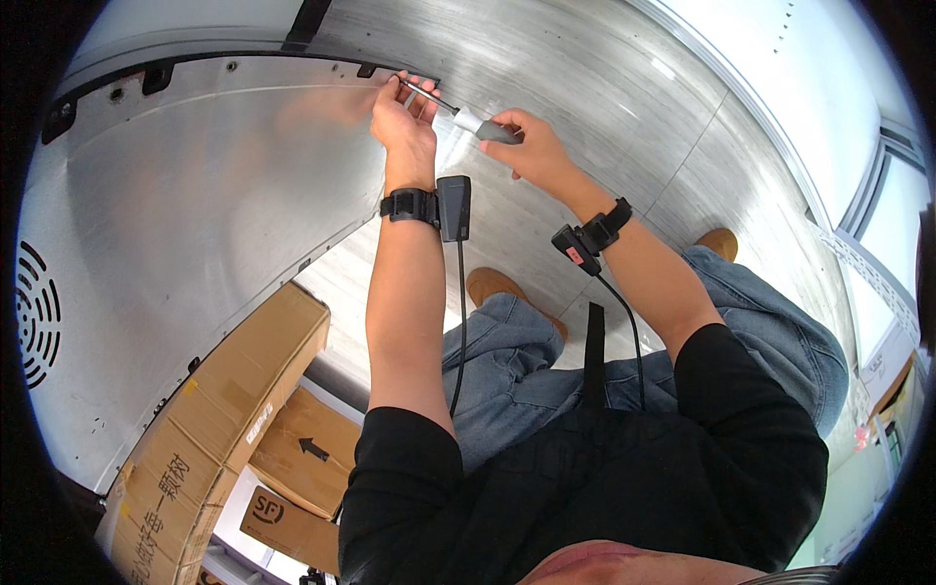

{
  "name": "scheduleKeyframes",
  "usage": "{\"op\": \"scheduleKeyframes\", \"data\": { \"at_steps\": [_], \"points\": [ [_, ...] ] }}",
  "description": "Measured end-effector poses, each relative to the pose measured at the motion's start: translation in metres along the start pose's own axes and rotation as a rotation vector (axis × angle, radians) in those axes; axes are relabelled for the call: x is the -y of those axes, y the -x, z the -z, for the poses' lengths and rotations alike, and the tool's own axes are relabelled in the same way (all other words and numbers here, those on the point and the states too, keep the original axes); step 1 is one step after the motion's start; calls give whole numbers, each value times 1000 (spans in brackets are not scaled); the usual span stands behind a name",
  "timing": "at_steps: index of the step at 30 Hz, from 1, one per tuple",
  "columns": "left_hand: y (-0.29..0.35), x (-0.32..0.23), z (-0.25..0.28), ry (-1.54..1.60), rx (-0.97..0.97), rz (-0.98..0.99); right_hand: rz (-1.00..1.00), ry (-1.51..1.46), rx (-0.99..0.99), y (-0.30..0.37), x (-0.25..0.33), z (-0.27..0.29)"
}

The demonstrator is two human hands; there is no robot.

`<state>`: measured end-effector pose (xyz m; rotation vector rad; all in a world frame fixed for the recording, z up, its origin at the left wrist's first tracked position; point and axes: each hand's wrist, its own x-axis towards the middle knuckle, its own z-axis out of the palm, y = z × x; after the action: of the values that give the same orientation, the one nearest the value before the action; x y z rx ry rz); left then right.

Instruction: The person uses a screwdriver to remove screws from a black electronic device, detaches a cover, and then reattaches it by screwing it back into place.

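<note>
My right hand grips the grey and white handle of a screwdriver. Its thin metal shaft slants up and left to the far right corner of a large silver metal panel. There my left hand, palm turned up, has its fingers curled round the tip end of the shaft, against the panel's dark edge. Whether a screw sits at the tip is hidden by the fingers. Small holes and dark slots run along the panel's far edge, and round vent slits show at its left.
Long cardboard boxes stand beside the panel's near edge, at lower left. Grey wood-look floor stretches right of the panel, with my shoes on it. Black devices with cables are strapped to both my wrists. A white cabinet or wall borders the right.
</note>
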<state>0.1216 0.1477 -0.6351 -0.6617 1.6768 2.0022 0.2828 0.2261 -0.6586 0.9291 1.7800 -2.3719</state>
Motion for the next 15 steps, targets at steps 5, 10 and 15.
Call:
{"op": "scheduleKeyframes", "data": {
  "at_steps": [5,10,15],
  "points": [
    [-2,-2,1,157,57,95,-82,-54,114,2,5,3],
    [-3,-2,1,310,98,173,-219,-360,103,-4,2,4],
    [-4,1,1,308,94,165,-121,-203,20,-3,-3,2]
  ]
}}
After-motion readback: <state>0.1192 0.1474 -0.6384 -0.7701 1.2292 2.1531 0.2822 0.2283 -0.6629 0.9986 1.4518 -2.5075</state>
